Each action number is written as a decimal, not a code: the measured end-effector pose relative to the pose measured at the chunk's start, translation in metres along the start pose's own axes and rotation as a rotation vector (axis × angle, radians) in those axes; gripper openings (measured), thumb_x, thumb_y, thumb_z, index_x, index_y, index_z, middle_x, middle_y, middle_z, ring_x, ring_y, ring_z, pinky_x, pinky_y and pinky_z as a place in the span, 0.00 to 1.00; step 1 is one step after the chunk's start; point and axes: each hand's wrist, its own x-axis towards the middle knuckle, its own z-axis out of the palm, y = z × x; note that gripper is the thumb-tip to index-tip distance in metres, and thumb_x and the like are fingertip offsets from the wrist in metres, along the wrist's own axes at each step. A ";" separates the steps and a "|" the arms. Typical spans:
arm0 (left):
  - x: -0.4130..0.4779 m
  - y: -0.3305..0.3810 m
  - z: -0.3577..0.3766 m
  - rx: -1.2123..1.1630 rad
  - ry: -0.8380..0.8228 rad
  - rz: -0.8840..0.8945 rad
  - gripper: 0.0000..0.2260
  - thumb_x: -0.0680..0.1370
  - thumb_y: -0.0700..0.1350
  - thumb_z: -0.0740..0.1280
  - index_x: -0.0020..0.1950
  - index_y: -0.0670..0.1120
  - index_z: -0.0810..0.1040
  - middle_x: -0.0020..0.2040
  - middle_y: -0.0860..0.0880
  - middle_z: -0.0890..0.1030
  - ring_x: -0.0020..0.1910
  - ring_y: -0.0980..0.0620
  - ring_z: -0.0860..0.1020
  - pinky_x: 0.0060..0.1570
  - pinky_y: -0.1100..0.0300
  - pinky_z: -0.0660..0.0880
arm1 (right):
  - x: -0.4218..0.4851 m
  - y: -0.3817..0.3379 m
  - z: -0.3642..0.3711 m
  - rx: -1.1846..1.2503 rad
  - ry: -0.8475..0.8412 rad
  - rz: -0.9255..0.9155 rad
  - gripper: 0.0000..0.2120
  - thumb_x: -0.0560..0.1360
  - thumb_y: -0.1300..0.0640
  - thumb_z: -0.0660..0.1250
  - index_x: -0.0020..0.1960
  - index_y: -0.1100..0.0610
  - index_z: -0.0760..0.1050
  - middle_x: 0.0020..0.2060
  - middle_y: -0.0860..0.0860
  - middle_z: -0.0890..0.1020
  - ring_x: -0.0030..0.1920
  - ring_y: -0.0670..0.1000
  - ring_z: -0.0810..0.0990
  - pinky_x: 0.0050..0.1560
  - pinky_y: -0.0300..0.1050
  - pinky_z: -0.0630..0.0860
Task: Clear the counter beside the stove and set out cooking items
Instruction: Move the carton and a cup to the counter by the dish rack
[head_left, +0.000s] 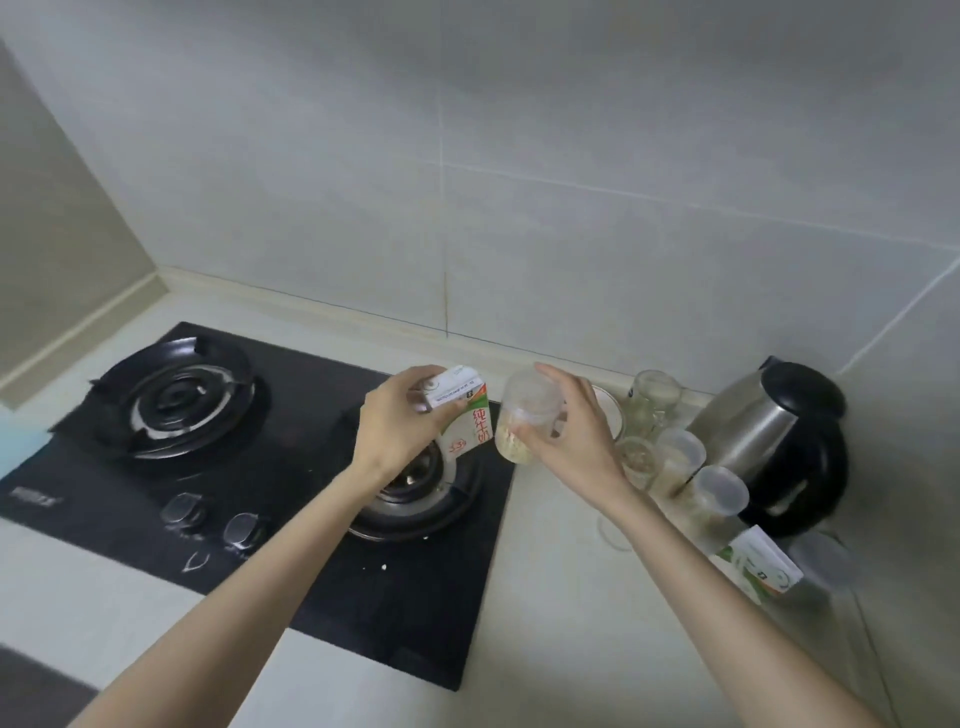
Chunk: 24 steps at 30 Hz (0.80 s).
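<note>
Left hand (395, 415) is clamping its fingers round the small white-and-green cardboard milk carton (470, 421), tilted, over the right burner of the black glass stove (311, 395). Right hand (571, 431) is gripping the clear plastic grain jar (519, 415) just beside it; the pale table (561, 613) is lying nearer this hand.

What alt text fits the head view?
The left hand grips a milk carton and the right hand a clear jar of pale flakes, above a black gas stove. More jars, a steel kettle and a second carton sit on the counter at right.
</note>
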 end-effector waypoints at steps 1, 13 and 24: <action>-0.007 -0.003 -0.019 -0.002 0.050 -0.005 0.19 0.70 0.53 0.74 0.59 0.53 0.78 0.49 0.57 0.81 0.47 0.62 0.79 0.44 0.70 0.75 | 0.002 -0.014 0.010 0.021 -0.029 -0.037 0.31 0.68 0.54 0.74 0.68 0.48 0.67 0.59 0.43 0.70 0.61 0.42 0.70 0.63 0.48 0.72; -0.119 -0.070 -0.209 0.014 0.514 -0.183 0.18 0.68 0.51 0.76 0.56 0.54 0.79 0.47 0.61 0.80 0.47 0.63 0.78 0.45 0.66 0.76 | -0.014 -0.166 0.165 0.157 -0.471 -0.352 0.32 0.67 0.52 0.76 0.66 0.40 0.65 0.62 0.37 0.71 0.62 0.42 0.73 0.60 0.44 0.75; -0.303 -0.152 -0.398 0.064 0.854 -0.368 0.16 0.68 0.48 0.76 0.54 0.54 0.78 0.45 0.62 0.78 0.44 0.65 0.77 0.37 0.71 0.74 | -0.144 -0.329 0.352 0.230 -0.796 -0.552 0.33 0.66 0.49 0.76 0.68 0.43 0.66 0.65 0.42 0.72 0.62 0.45 0.72 0.62 0.47 0.74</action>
